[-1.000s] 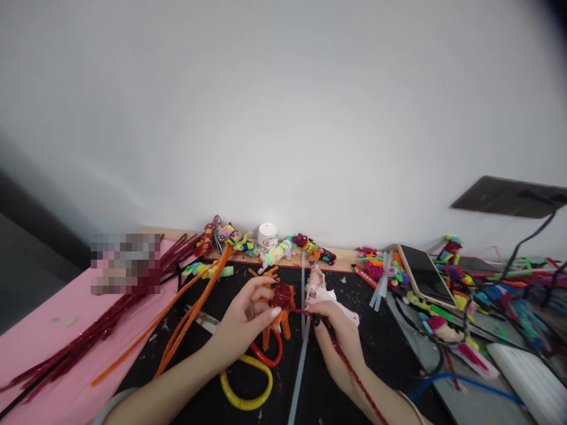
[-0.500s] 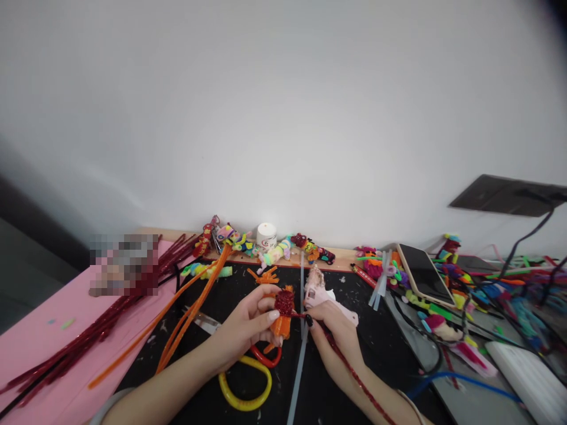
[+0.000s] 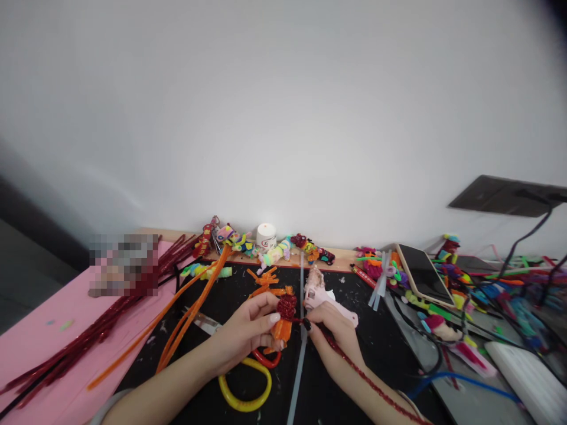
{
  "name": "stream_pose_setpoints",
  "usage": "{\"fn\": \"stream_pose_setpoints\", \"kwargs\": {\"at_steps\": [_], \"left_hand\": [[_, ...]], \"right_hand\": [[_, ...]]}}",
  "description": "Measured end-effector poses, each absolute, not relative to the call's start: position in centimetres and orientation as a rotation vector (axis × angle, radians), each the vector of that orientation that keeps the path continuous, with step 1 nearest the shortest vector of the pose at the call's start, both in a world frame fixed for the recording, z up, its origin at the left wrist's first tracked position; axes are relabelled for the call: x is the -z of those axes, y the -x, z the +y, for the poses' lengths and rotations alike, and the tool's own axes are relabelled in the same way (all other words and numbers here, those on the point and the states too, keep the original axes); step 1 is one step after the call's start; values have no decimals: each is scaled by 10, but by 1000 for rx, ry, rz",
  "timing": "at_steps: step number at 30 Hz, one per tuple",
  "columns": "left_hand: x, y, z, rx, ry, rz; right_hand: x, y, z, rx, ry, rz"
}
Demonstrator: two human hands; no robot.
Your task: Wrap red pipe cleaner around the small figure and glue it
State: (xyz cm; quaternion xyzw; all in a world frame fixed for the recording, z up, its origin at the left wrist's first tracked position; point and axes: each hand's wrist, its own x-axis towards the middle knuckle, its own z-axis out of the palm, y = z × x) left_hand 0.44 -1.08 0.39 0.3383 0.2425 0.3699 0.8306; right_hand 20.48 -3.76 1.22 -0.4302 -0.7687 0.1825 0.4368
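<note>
Orange bundle (image 3: 282, 333), left hand (image 3: 247, 328) pinching it, glittery red strand (image 3: 359, 373), right hand (image 3: 333, 337) pinching it

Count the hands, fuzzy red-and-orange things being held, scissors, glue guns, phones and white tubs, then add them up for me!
Left hand and right hand: 2
Fuzzy red-and-orange thing: 1
Scissors: 1
Glue gun: 1
Phone: 1
White tub: 1
Total: 7

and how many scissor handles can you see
2: the yellow handle below the left hand; the red handle, partly covered, at the yellow one's upper right. Others may be hidden.
</note>
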Motion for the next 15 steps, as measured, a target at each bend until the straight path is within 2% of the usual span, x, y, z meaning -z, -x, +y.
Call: {"fn": "stream_pose_setpoints", "kwargs": {"at_steps": [15], "left_hand": [[-2,-6,-13,-791,-668,575]], "right_hand": [[-13,-202,-40,-505,1044,-1871]]}}
